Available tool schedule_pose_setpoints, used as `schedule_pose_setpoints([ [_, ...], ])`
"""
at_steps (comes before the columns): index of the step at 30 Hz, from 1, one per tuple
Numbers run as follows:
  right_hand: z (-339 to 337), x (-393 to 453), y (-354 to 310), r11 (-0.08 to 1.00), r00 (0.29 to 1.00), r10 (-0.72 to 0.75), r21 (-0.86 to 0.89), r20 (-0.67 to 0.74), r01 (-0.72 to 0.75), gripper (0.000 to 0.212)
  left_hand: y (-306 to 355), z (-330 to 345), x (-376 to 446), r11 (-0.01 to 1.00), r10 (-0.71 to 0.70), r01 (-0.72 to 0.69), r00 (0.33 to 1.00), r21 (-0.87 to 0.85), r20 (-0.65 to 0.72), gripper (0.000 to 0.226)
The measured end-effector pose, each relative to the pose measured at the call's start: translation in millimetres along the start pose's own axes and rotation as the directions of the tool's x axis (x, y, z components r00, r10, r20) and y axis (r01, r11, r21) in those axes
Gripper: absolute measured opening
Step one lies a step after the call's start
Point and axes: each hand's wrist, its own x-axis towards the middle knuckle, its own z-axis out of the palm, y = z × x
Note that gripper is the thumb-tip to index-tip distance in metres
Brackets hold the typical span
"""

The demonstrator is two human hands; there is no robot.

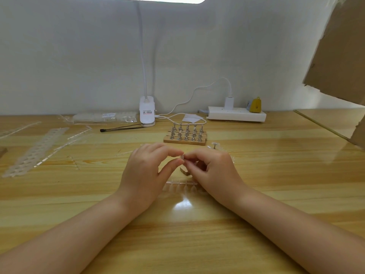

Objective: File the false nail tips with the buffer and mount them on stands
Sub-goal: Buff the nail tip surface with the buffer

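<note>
Both hands meet over the middle of the wooden table (197, 234). My left hand (146, 175) pinches a small clear nail tip (182, 157) between thumb and forefinger. My right hand (213, 169) pinches the same tip from the other side, and a tan buffer strip (184, 172) hangs below its fingers. A clear strip of nail tips (181, 184) lies on the table under the hands. Behind them a wooden base (185, 141) carries several small metal stands (186, 132), some topped with tips. One loose stand (215, 145) lies to the right.
At the back stand a white clip lamp (147, 111), its cable and a white power strip (236, 115). Black tweezers (120, 128) lie left of the lamp. Empty clear tip frames (35, 149) and a bag (104, 116) cover the left side. Cardboard (339, 56) hangs at the right.
</note>
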Motion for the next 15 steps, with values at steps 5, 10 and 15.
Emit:
schedule_pose_setpoints([
  [5,0.4,-0.2,1.2,1.000,1.000,-0.026,-0.017,-0.010,0.026,0.009,0.5,0.1,0.1,1.000,0.012,-0.012,1.000,0.012,-0.006,0.027],
  [10,-0.8,-0.5,1.1,0.998,0.998,-0.055,-0.013,-0.012,0.055,0.009,-0.1,0.3,0.1,1.000,-0.008,0.008,1.000,-0.007,-0.015,0.026],
  [15,-3.1,-0.7,1.7,0.997,0.996,-0.080,-0.008,-0.032,0.080,0.007,0.6,0.3,0.1,0.992,-0.066,0.065,0.998,-0.108,-0.008,0.022],
])
